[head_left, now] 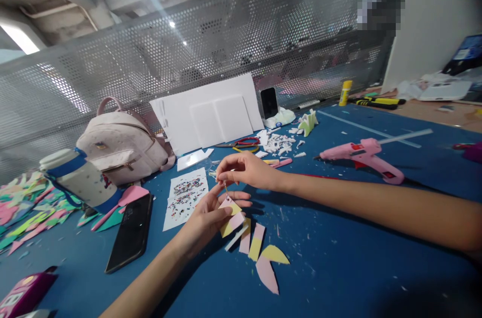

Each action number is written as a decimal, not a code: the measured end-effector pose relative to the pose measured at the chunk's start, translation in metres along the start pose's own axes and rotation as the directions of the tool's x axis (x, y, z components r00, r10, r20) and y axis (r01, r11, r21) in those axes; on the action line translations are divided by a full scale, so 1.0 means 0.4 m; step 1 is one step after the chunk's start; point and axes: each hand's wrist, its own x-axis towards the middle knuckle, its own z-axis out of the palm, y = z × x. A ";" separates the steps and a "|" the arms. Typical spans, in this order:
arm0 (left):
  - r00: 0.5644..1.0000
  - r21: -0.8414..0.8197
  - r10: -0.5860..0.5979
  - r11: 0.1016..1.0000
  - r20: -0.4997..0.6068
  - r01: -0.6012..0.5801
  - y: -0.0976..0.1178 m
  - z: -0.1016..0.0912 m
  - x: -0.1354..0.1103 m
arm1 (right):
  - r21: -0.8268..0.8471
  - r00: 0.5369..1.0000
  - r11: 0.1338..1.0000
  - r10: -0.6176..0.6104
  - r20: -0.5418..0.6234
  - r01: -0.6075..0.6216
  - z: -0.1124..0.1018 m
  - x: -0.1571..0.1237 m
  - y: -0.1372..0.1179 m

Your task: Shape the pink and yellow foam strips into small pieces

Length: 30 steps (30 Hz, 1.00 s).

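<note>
My left hand (pixel 211 215) holds a small pink and yellow foam piece (pixel 231 217) between thumb and fingers, just above the blue table (pixel 339 268). My right hand (pixel 244 170) hovers right above it, fingertips pinched on something thin like a pin or thread (pixel 225 186) that reaches down to the piece's top edge. Several more pink and yellow cut shapes (pixel 263 253) lie on the table directly below and to the right of my left hand.
A pink glue gun (pixel 361 155) lies right of my right forearm. A black phone (pixel 131 232), a speckled paper (pixel 185 196), a bottle (pixel 77 177) and a pink backpack (pixel 124 142) sit left. White foam boards (pixel 211 112), scissors (pixel 244 142) and scraps lie behind.
</note>
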 end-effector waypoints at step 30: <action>0.998 0.013 0.010 1.000 -0.058 -0.009 -0.001 -0.006 -0.001 | -0.513 0.868 0.704 -0.349 0.352 0.491 -0.008 -0.025 -0.023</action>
